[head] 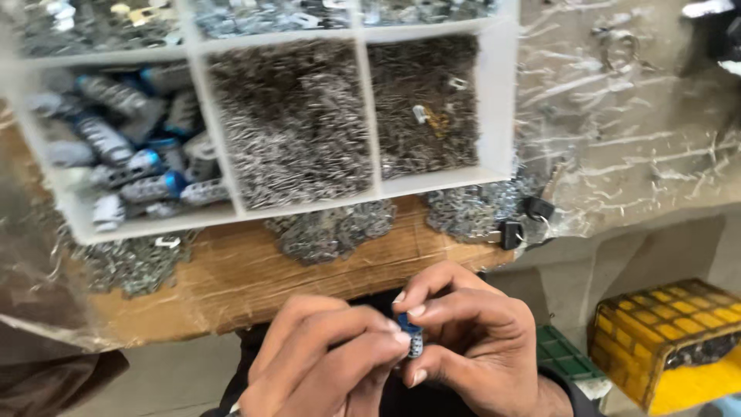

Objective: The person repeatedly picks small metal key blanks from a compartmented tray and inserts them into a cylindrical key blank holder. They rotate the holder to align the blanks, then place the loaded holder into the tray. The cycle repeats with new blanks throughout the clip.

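Note:
Both my hands meet low in the view, below the table's front edge. My left hand and my right hand pinch one small metal cylinder with a blue end between their fingertips. Most of the piece is hidden by my fingers. Above them a white compartment tray sits on the wooden table. Its left cell holds several similar silver cylinders with blue ends. Two cells beside it are filled with small thin metal pins.
Heaps of small flat metal parts lie on the table under the tray's front rim. Black-headed keys rest near the table corner. Clear plastic sheet covers the right surface. A yellow crate and a green crate stand on the floor.

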